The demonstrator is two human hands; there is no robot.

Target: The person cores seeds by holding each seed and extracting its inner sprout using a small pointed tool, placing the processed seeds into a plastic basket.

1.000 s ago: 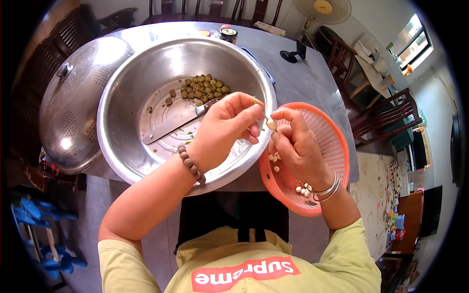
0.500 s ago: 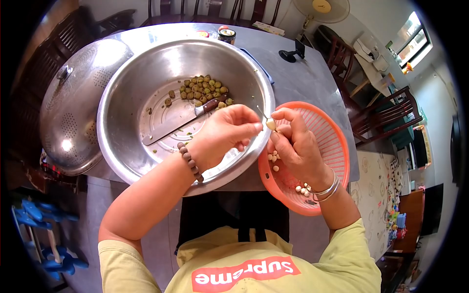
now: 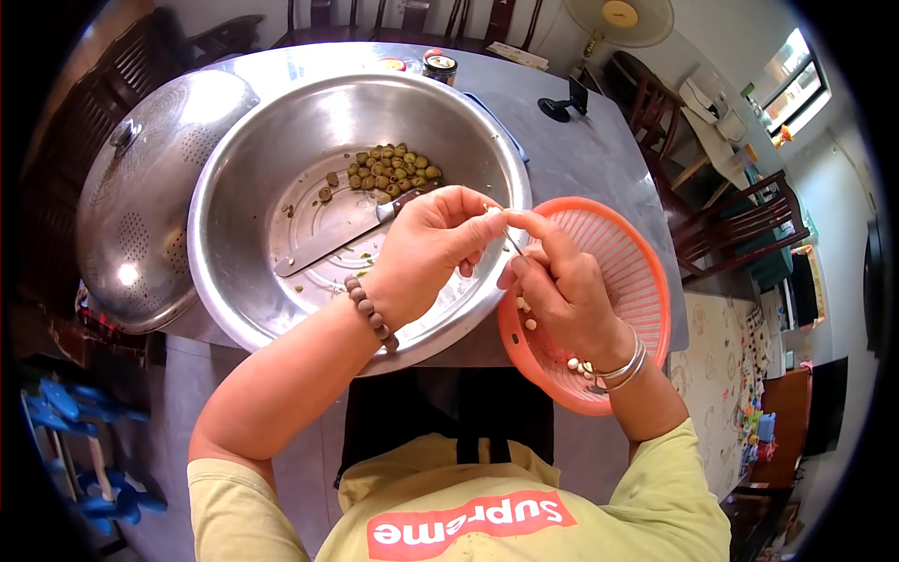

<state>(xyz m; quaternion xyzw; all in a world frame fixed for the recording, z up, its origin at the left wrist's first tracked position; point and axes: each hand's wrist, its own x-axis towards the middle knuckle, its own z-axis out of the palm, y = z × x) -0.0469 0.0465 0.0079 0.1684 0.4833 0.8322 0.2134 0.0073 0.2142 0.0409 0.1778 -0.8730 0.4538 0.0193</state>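
Above the near right rim of a large steel basin (image 3: 234,187), my left hand (image 3: 435,239) pinches a small pale peeled seed (image 3: 492,212) between thumb and index finger. My right hand (image 3: 567,286) grips a thin metal pick (image 3: 511,242), its index fingertip close to the seed. The fingers partly hide both. Several greenish-brown round seeds (image 3: 389,169) lie in the basin, next to a broad-bladed knife (image 3: 332,242) with a wooden handle. Below my right hand sits an orange plastic basket (image 3: 646,281), with pale peeled seeds (image 3: 581,366) at its near side.
A perforated steel lid (image 3: 154,201) leans at the basin's left. A jar (image 3: 439,68) and a black stand (image 3: 566,101) stand farther back on the grey table (image 3: 599,150). Wooden chairs (image 3: 740,225) and a fan (image 3: 619,17) are beyond.
The pale seed has gone from my right fingers to my left thumb and index finger. My hands have come together, and the pick now slants between them.
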